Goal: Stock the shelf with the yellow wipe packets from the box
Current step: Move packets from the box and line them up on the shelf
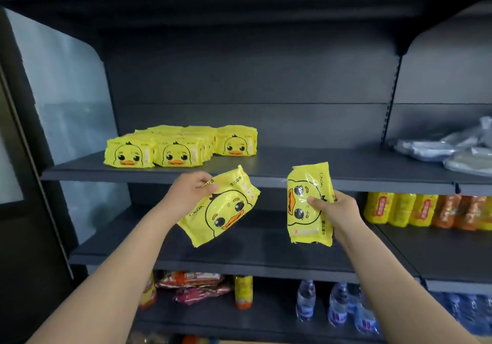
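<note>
On the shelf (319,164), yellow wipe packets (174,150)

Location: a retail shop. Evidence: dark metal gondola shelving (292,169) in several tiers, with a slotted upright (391,96) between bays. Stock is grouped by product: identical yellow duck-print packets (175,149) set in rows, bottled water (338,306) and snack bags (194,285) on a lower tier, and yellow and orange packs (415,210) faced outward.
</note>
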Motion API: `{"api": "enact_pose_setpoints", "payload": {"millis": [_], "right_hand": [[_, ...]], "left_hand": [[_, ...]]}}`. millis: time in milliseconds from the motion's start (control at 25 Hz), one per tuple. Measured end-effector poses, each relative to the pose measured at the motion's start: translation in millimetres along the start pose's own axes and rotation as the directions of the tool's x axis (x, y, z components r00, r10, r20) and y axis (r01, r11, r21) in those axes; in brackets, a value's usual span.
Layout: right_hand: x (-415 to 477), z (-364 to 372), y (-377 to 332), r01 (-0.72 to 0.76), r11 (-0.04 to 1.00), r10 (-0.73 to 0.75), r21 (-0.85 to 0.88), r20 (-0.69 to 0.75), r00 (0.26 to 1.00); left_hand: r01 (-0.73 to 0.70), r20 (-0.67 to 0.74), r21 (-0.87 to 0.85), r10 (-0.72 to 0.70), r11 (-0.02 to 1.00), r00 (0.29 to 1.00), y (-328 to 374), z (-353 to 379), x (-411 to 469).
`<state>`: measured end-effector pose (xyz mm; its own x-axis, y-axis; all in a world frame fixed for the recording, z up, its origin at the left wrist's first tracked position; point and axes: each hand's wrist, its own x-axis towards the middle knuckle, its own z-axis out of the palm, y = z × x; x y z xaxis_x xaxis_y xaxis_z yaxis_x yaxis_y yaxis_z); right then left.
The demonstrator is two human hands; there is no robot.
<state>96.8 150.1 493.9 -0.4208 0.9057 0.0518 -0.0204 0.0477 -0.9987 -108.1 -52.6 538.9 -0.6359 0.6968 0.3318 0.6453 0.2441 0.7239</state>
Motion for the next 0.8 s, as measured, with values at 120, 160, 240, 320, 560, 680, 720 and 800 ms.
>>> {"api": "enact_pose_setpoints", "payload": {"millis": [120, 160, 240, 320, 560, 680, 720, 800], "right_hand": [[19, 26, -21, 0.047, 0.999, -0.047, -0.028, -0.021, 0.999], [26, 35, -29, 0.059, 0.997, -0.061, -0.049, -0.034, 0.998], [40, 52, -45, 0.085, 0.991, -0.092, -0.102, -0.058, 0.994], [56, 67, -57, 0.104, 0.982, -0.12, -0.154, -0.099, 0.988], [98, 97, -88, 0.122, 0.934, -0.194, -0.335, -0.191, 0.962], [119, 100, -99, 0.159, 0.889, -0.269, -0.429, -0.21, 0.94], [126, 100, -100, 0.164, 0.867, -0.288, -0.471, -0.204, 0.936], [145, 103, -102, 0.167, 0.836, -0.303, -0.522, -0.186, 0.935]], "left_hand": [[-0.089, 0.04, 0.035, 0.088, 0.995, 0.995, 1, -21, 46], [-0.114, 0.052, 0.032, 0.113, 0.993, 0.992, 1, -28, 65], [-0.179, 0.066, 0.05, 0.176, 0.983, 0.982, 0, -39, 101], [-0.224, 0.078, 0.053, 0.219, 0.973, 0.973, 1, -46, 134], [-0.294, 0.147, 0.066, 0.282, 0.954, 0.948, 6, -44, 217], [-0.304, 0.169, 0.086, 0.287, 0.949, 0.943, 4, -28, 255], [-0.307, 0.185, 0.099, 0.286, 0.947, 0.94, 3, -23, 265], [-0.321, 0.221, 0.134, 0.287, 0.938, 0.932, -1, -11, 288]]}}
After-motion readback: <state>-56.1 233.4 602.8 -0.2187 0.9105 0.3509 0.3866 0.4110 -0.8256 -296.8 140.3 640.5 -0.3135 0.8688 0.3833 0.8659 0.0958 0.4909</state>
